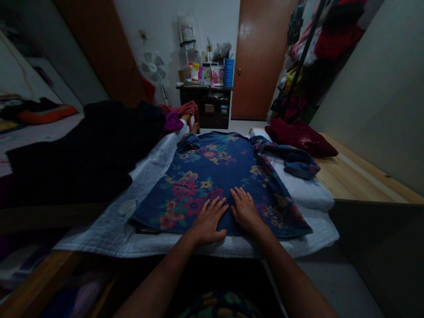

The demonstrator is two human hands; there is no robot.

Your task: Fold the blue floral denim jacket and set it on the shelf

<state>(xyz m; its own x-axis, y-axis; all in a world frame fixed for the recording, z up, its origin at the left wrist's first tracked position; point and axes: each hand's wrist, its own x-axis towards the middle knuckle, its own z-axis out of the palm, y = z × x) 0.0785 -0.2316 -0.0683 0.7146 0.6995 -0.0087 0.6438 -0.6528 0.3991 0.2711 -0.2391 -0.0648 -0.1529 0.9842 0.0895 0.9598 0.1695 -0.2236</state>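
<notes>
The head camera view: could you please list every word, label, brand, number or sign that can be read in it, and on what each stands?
No text can be read.
Yellow-and-red plastic packet: any printing is too small and blurred.
White tub with pink printing: too small and blurred.
Dark-red folded cloth: a pale pink mark, too blurred to tell lettering from decoration.
Blue floral fabric garment: flowers and leaves, no lettering visible.

The floral garment [228, 174] is matt cloth, the white cover [111, 232] beneath it quilted and puckered. The black heap [96, 141] and maroon bundle [296, 139] are dull cloth too. The ledge [351, 174] is smooth pale wood, the door [260, 66] smooth brown wood with a shiny metal-looking knob [239, 71], and the blue stack [229, 73] looks plastic.
</notes>
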